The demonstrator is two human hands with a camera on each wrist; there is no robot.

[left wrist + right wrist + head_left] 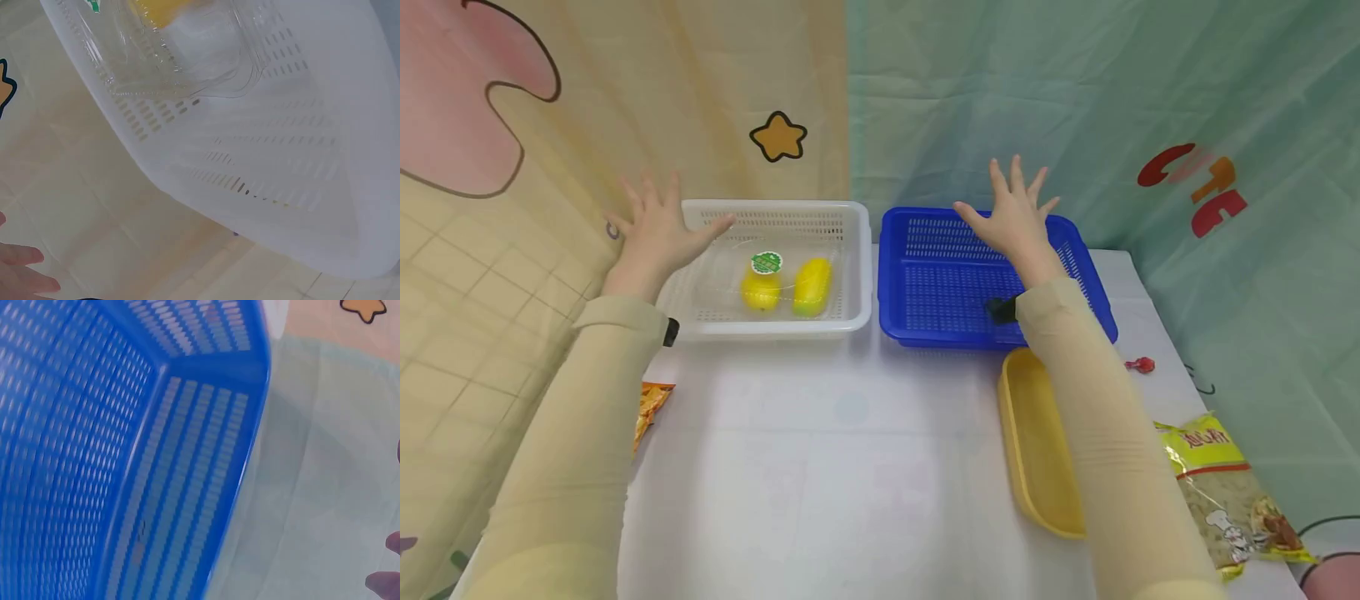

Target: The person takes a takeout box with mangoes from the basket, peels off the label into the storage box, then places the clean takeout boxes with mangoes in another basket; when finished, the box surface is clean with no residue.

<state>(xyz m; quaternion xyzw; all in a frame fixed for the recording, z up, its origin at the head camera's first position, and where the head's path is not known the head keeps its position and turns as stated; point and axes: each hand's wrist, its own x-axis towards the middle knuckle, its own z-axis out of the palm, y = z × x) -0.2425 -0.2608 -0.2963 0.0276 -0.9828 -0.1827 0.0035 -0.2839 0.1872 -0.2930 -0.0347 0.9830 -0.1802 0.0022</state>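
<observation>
Both hands are held up with fingers spread, and neither holds anything. The left hand (657, 236) is over the left end of a white plastic basket (775, 327). Inside that basket lies a clear plastic box (718, 279) with a green and white round label, and two yellow fruits show through it, a rounder one (760, 293) and a mango (812, 286). My right hand (1017, 218) is above the back of a blue plastic basket (925, 292), which has slotted walls. In the left wrist view, fingertips (22, 255) appear at the lower left, beyond the white rim.
A yellow oblong tray (1037, 450) stands in front of the blue basket, partly hidden by the right sleeve. Right of it are a red wrapped candy (1142, 365) and a bag of food (1225, 500). An orange snack packet (651, 407) lies by the left sleeve. Printed curtains hang behind.
</observation>
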